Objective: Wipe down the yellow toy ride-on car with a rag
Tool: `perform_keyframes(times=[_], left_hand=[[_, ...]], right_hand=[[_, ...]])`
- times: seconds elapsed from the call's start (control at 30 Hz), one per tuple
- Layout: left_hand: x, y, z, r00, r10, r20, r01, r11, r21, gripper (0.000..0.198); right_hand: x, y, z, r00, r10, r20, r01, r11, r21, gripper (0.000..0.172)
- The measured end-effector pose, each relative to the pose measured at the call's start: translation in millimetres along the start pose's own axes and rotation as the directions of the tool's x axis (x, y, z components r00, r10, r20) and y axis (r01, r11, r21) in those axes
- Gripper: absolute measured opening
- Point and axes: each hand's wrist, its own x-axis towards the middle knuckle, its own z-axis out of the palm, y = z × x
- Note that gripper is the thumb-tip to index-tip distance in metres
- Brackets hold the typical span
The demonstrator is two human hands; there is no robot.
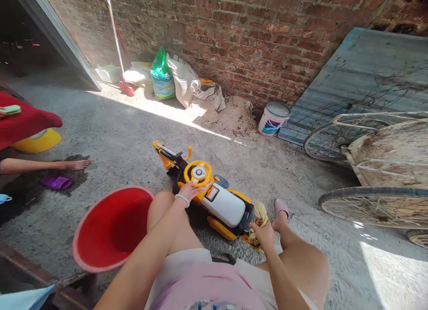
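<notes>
Floor: rough grey concrete [100, 123], sunlit in patches, with a dark wet patch at the far left.

Back wall: bare red brick [234, 29], with a green bag [160, 65] on a blue-and-white sack, pale sacking [182, 78], a heap of sand [227, 116] and a white paint bucket [273, 118] lying tilted along its foot.

Right side: a corrugated metal sheet [354, 87] leans on the wall; a rusty spoked-wheel cart [384, 154] stands before it.

Toy: a yellow-and-white ride-on toy car [224, 205] sits on the floor between my legs, just ahead of me, its yellow steering wheel [198, 173] facing me.

Left hand: my left hand [187, 192], wearing a beaded bracelet [182, 200], rests on the toy just below the wheel; its fingers [193, 188] lie open and spread, gripping nothing I can make out.

Right hand: my right hand [262, 233] is at the toy's rear, against a yellow patterned cloth [260, 218]; I cannot tell whether its fingers [257, 226] are closed on it.

Nearby: a red plastic tub [133, 221] lies tilted beside my left thigh. My foot wears a pink slipper [281, 207].

Far left: another person's bare leg and foot [50, 165] stretch out near a purple slipper [56, 182], beside a red cloth [26, 118].
</notes>
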Motion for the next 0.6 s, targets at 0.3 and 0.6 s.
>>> perform_keyframes(times=[0.3, 0.6], left_hand=[[26.5, -6.2, 11.3, 0.994, -0.090, -0.066, 0.086, 0.994, -0.065, 0.031], [35.1, -6.9, 11.3, 0.983, -0.080, -0.168, 0.116, 0.968, 0.220, 0.034]], right_hand=[[15.2, -0.3, -31.3, 1.000, 0.011, 0.010, -0.010, 0.992, -0.124, 0.080], [57.0, -58.5, -51.3, 0.988, -0.138, 0.063, 0.151, 0.947, -0.284, 0.057]])
